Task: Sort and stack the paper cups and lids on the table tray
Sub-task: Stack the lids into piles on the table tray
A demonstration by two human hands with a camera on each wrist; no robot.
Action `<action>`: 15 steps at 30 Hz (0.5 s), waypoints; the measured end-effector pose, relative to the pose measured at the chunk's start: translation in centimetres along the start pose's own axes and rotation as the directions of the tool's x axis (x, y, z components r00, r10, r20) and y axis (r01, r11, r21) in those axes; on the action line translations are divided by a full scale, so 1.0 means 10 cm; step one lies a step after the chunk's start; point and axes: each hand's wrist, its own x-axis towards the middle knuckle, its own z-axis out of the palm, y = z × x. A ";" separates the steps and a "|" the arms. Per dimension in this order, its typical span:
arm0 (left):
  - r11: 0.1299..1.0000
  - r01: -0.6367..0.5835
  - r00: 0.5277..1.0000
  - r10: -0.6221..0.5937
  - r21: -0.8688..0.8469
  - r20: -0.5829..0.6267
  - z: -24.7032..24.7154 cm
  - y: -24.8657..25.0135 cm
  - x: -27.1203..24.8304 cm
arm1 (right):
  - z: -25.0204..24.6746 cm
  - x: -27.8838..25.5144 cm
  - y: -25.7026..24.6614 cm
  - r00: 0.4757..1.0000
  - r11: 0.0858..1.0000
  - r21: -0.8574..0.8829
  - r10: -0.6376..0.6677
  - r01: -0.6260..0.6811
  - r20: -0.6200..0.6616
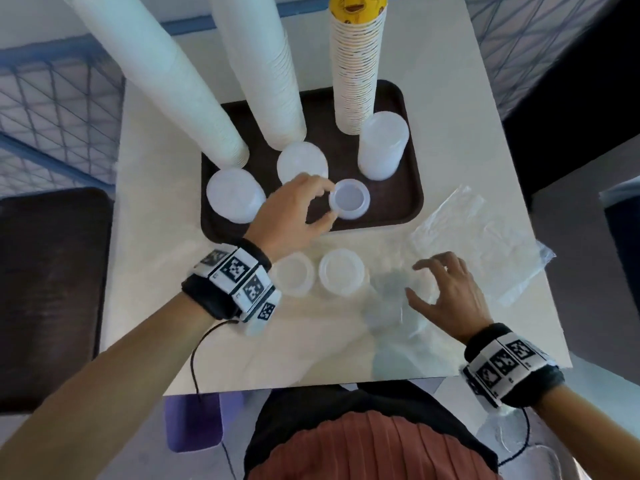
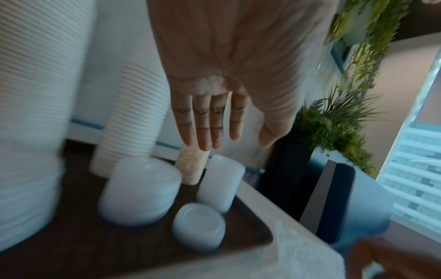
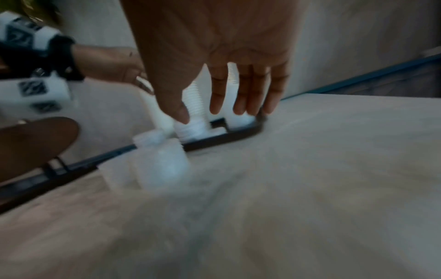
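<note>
A brown tray [image 1: 410,192] holds two tall white paper cup stacks [image 1: 263,71], a yellow-printed cup stack [image 1: 356,64] and three stacks of translucent lids [image 1: 382,143]. A short, smaller lid stack [image 1: 349,199] stands near the tray's front edge. My left hand [image 1: 322,206] hovers just left of it, thumb and index finger close to its rim. In the left wrist view this hand [image 2: 229,139] has straight fingers and holds nothing above the short lid stack [image 2: 199,226]. Two more lid stacks [image 1: 341,271] stand on the table before the tray. My right hand [image 1: 420,278] hovers empty to their right.
A crumpled clear plastic bag [image 1: 485,237] lies on the white table [image 1: 156,271] at the right, and another clear bag [image 1: 391,317] lies under my right hand. A dark seat [image 1: 52,289] is to the left. The table's front edge is near my body.
</note>
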 end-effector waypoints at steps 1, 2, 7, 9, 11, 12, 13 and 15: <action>0.999 0.033 0.999 -0.032 -0.005 0.016 0.03 -0.07 -0.19 | 0.02 0.07 -0.12 0.999 0.999 0.026 -0.036 0.035 0.041; 0.997 0.075 0.996 -0.075 0.008 0.037 0.07 -0.15 -0.36 | 0.04 0.14 -0.25 0.994 0.997 0.046 -0.069 0.065 0.082; 0.937 0.270 0.936 -0.309 0.220 0.168 0.44 -0.40 -0.79 | 0.24 0.41 -0.80 0.936 0.993 -0.027 -0.096 0.112 0.338; 0.918 0.299 0.917 -0.352 0.261 0.188 0.57 -0.45 -0.82 | 0.37 0.47 -0.93 0.915 0.985 -0.117 -0.068 0.124 0.398; 0.900 0.319 0.902 -0.385 0.297 0.195 0.66 -0.48 -0.80 | 0.48 0.51 -1.00 0.907 0.975 -0.186 -0.032 0.121 0.420; 0.891 0.329 0.896 -0.399 0.312 0.194 0.70 -0.49 -0.78 | 0.53 0.52 -1.02 0.908 0.970 -0.214 -0.016 0.115 0.420; 0.885 0.336 0.892 -0.409 0.323 0.192 0.73 -0.51 -0.77 | 0.56 0.53 -1.03 0.910 0.965 -0.236 -0.002 0.110 0.416; 0.875 0.347 0.884 -0.426 0.337 0.195 0.76 -0.52 -0.74 | 0.62 0.54 -1.04 0.913 0.961 -0.258 0.016 0.098 0.407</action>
